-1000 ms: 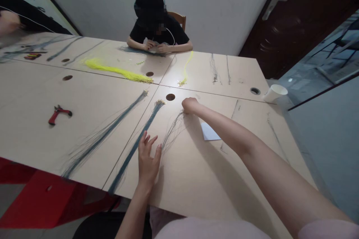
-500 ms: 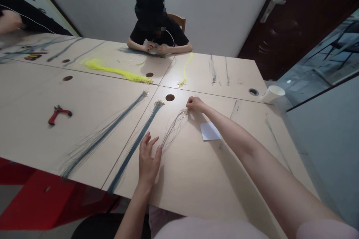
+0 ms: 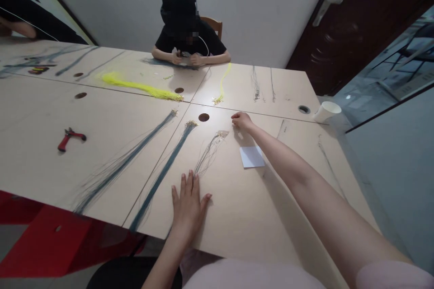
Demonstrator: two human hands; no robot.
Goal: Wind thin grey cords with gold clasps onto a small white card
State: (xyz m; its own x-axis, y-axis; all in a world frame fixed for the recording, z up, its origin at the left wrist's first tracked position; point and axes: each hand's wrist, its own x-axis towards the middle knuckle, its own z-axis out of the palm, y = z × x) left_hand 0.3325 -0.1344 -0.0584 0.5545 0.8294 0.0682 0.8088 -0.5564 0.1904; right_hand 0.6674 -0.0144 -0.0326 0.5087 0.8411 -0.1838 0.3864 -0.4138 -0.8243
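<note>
My left hand (image 3: pixel 188 203) lies flat with spread fingers, its fingertips on the tail of a loose bundle of thin grey cords (image 3: pixel 207 153). At the far end of that bundle are small metallic bits and a clear film-like piece (image 3: pixel 222 134). My right hand (image 3: pixel 242 120) hovers to the right of this end, thumb and fingers pinched together; whatever they hold is too small to make out. Below it lies a white paper square (image 3: pixel 252 157). Left of the loose bundle rests a thick blue-grey cord bundle (image 3: pixel 166 169) with gold-coloured ends.
Another blue-grey bundle (image 3: pixel 127 162) and red-handled pliers (image 3: pixel 70 138) lie farther left. Yellow cords (image 3: pixel 142 88) lie across the table. A co-worker (image 3: pixel 190 31) sits opposite. A white cup (image 3: pixel 327 112) and tape roll (image 3: pixel 304 109) are at right; a cable hole (image 3: pixel 204 117) is nearby.
My left hand has gone from raised and half curled to flat on the cord tail. My right hand has moved slightly right and away from the cord ends, leaving the clear piece there.
</note>
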